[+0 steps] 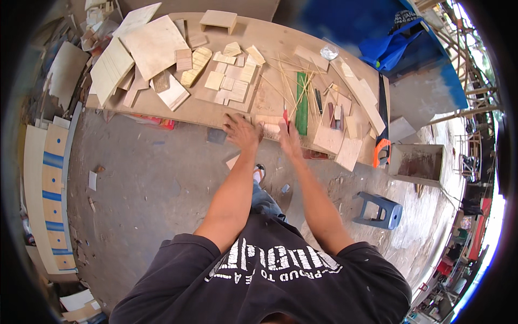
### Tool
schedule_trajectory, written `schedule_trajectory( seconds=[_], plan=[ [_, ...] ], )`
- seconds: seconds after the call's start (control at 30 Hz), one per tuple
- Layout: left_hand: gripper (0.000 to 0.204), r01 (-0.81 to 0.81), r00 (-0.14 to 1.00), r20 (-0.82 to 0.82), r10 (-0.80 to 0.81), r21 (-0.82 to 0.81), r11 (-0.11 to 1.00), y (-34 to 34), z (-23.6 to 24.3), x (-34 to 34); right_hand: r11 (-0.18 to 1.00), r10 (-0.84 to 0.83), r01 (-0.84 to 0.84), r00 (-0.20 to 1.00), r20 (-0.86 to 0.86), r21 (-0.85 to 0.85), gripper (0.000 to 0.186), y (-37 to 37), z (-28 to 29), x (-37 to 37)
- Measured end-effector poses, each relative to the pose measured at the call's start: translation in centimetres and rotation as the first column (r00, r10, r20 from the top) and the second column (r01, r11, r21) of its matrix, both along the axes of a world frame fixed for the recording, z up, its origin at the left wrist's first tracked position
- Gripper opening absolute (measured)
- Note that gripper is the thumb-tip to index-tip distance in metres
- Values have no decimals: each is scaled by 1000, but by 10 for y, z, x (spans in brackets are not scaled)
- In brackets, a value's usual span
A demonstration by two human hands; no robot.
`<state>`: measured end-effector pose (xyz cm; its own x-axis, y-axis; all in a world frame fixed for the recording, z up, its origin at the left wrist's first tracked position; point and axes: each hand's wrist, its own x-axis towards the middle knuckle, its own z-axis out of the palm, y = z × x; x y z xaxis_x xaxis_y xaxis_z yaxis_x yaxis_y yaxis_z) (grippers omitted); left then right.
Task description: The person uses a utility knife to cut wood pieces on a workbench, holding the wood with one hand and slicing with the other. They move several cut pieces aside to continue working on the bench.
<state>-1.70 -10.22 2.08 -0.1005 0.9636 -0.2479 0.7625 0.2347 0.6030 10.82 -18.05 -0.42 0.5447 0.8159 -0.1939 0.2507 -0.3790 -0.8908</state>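
Note:
At the near edge of the workbench (189,116), my left hand (242,131) lies with its fingers spread, its thumb side against a small thin wood piece (268,120). My right hand (290,139) is closed around a slim red tool (285,114) at the right end of that piece; its kind and working tip are too small to make out. Just right of this hand lies a long green strip (301,102). Beyond my left hand, small wood blocks (227,83) are laid out on a flat board. Thin sticks (291,78) are scattered over the bench near the strip.
Large thin boards (154,46) pile up at the bench's far left. An orange-handled saw (382,153) sits at the right corner. A blue plastic stool (379,210) stands on the floor to the right. Long blue-banded panels (53,178) lie at left.

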Motion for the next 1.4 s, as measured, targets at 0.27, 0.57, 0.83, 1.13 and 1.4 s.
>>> schedule_trajectory(
  seconds=[0.27, 0.57, 0.83, 1.13, 1.4],
  plan=[
    [95, 20, 1000, -12, -22, -114, 993, 5, 4, -3, 980, -165, 138, 966, -200, -140, 63, -26, -17, -79],
    [94, 4, 1000, -20, -6, -112, 994, 5, 4, -1, 970, -152, 150, 988, 1, -189, 60, -21, -14, -92],
    [88, -8, 1000, -1, 8, -88, 996, 3, 8, 0, 977, -180, 193, 974, 139, -86, 49, -19, -16, -102],
    [83, -1, 1000, -13, 0, -77, 997, 2, 13, -1, 944, -248, 280, 950, 190, -172, 49, -9, -17, -117],
    [84, 7, 1000, 15, -6, -113, 994, 5, 15, 0, 932, -240, 276, 956, 170, -237, 51, -7, -12, -112]
  ],
)
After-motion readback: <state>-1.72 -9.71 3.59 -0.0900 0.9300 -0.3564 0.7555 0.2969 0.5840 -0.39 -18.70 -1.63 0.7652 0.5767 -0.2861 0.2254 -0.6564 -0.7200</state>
